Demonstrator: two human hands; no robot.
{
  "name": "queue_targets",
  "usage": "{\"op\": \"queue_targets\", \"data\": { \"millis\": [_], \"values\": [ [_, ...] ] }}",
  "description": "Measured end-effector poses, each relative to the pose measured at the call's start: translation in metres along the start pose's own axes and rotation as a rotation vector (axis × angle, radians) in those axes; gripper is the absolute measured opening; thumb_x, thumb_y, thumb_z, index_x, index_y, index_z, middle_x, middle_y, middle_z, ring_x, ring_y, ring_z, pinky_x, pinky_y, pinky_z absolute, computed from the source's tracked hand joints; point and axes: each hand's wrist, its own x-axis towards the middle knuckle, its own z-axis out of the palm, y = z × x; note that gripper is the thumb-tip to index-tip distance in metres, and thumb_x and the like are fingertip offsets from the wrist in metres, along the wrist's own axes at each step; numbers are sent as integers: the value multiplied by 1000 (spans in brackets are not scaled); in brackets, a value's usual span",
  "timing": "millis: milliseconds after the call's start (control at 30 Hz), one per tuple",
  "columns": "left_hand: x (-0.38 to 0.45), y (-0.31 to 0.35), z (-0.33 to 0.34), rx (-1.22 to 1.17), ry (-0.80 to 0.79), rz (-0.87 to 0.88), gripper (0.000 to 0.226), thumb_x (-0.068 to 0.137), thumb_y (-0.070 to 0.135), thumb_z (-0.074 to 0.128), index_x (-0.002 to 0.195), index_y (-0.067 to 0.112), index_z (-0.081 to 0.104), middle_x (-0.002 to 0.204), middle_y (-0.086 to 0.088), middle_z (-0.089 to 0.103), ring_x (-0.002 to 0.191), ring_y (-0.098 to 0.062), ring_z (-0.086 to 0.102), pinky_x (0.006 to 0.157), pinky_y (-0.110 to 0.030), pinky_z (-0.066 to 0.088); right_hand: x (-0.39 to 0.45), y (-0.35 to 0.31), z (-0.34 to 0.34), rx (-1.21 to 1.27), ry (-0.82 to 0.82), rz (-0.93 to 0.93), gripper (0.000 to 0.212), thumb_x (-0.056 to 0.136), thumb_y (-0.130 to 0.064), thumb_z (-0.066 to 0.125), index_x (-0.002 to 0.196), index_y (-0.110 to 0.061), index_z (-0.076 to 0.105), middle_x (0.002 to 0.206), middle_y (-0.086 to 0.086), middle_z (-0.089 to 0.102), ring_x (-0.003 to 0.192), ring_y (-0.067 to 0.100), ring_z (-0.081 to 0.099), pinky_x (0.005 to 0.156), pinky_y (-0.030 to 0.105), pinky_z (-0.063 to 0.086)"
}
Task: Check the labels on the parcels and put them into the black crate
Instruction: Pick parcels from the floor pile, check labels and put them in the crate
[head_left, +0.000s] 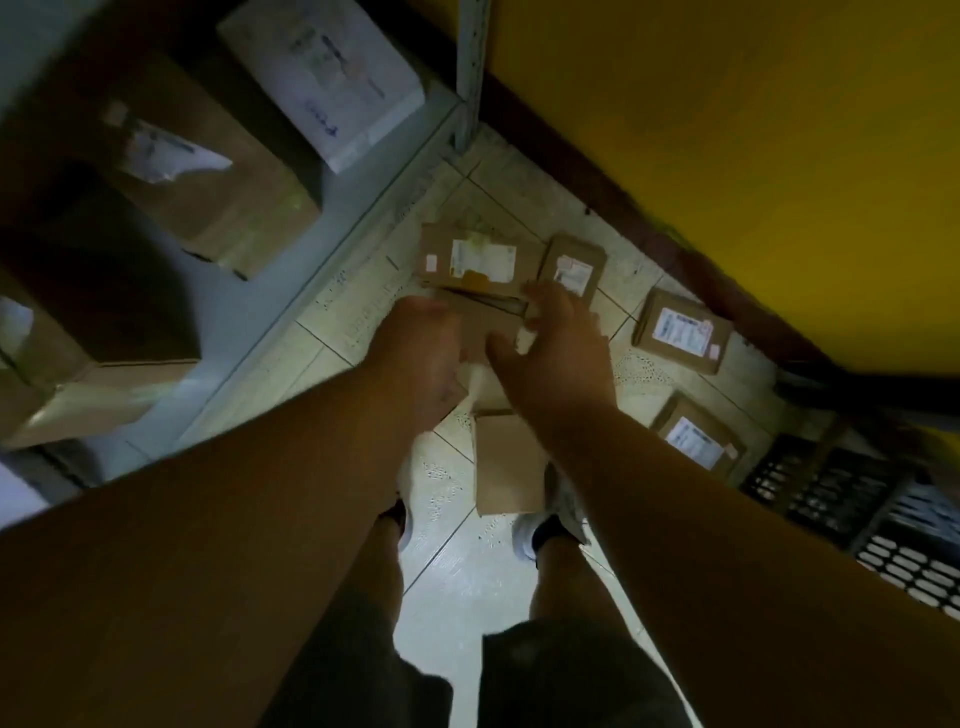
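Both bare hands reach down over the middle of the floor, blurred by motion. The left hand (418, 348) lies knuckles-up against a brown cardboard parcel (480, 332), its fingers hidden under the palm, so whether it grips cannot be told. The right hand (558, 343) hovers beside it at 3 o'clock with fingers spread and loosely bent, thumb apart, its fingertips at the parcel's upper edge; a firm hold cannot be made out. At 12 o'clock from the hands lies a flat carton (475, 257) with a white label and strips of yellowish tape, and just right of it a smaller labelled box (574, 270). At 6 o'clock a plain unlabelled box (506, 462) rests on the pale, speckled floor tiles (452, 566) between the person's shoes. Toward 3 and 4 o'clock two more labelled boxes (683, 330) (698, 439) lie along the dark skirting under a yellow wall (753, 135). The black crate (831, 491), a latticed plastic basket, sits at 4 o'clock by the right forearm, partly cut off by it. At 10 o'clock a grey metal shelf (291, 280) carries large brown cartons (208, 192) and a white box (322, 78).
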Motion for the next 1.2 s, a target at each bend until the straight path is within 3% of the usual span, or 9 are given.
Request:
{"op": "queue_targets", "data": {
  "millis": [233,400,567,667,767,833,933,1067,1200],
  "values": [
    [186,-51,78,-403,-35,-189,16,98,27,57,100,14,65,100,-8,71,94,-22,71,90,-41,57,139,115,128,-10,-9,98,47,89,-27,67,133,-20,52,133,2,55,111,20,60,94,40,54],
    [293,-117,133,-595,-100,-280,24,99,32,52,112,15,63,115,-10,70,101,-25,71,94,-44,54,220,184,194,-143,-53,-56,44,92,-25,66,133,-16,54,138,0,48,122,20,53,101,34,48],
    [369,-137,173,-703,-162,-147,44,95,55,52,128,27,62,120,-2,70,112,-23,66,103,-45,44,316,206,250,-295,-128,-260,74,95,-38,59,156,-13,25,162,9,27,149,30,24,120,48,26],
    [385,-136,174,-737,-182,-103,32,102,34,48,129,24,61,106,-4,75,101,-21,71,85,-36,55,342,207,252,-531,-154,-257,73,95,-51,52,155,-18,27,158,9,32,145,33,29,118,50,26],
    [371,-135,167,-665,-103,-101,30,96,21,52,123,16,63,102,-6,75,88,-19,72,73,-34,58,329,196,232,-584,-93,-200,63,96,-55,48,147,-20,39,148,14,39,135,35,38,110,51,36],
    [348,-123,162,-586,36,-104,36,95,37,52,120,14,63,116,-8,70,96,-24,70,83,-39,58,308,186,210,-465,-27,-148,54,96,-52,51,140,-20,47,137,12,46,125,32,47,103,50,44],
    [298,-90,150,-344,167,7,47,89,56,46,113,18,60,110,-8,68,101,-30,67,87,-50,56,267,165,171,-241,94,-133,41,94,-44,57,125,-17,52,118,6,54,107,24,55,91,43,51],
    [197,-32,113,-83,239,192,22,100,47,44,108,27,47,80,13,52,69,-3,52,52,-20,41,196,110,103,54,194,27,24,93,-41,61,101,-28,44,101,-7,52,94,14,56,77,28,45],
    [88,14,56,162,237,407,18,98,46,48,102,28,47,79,13,51,68,3,50,59,-20,47,111,41,21,195,291,90,24,92,-43,63,96,-29,45,97,-9,58,87,10,58,73,29,52]
  ]
}}
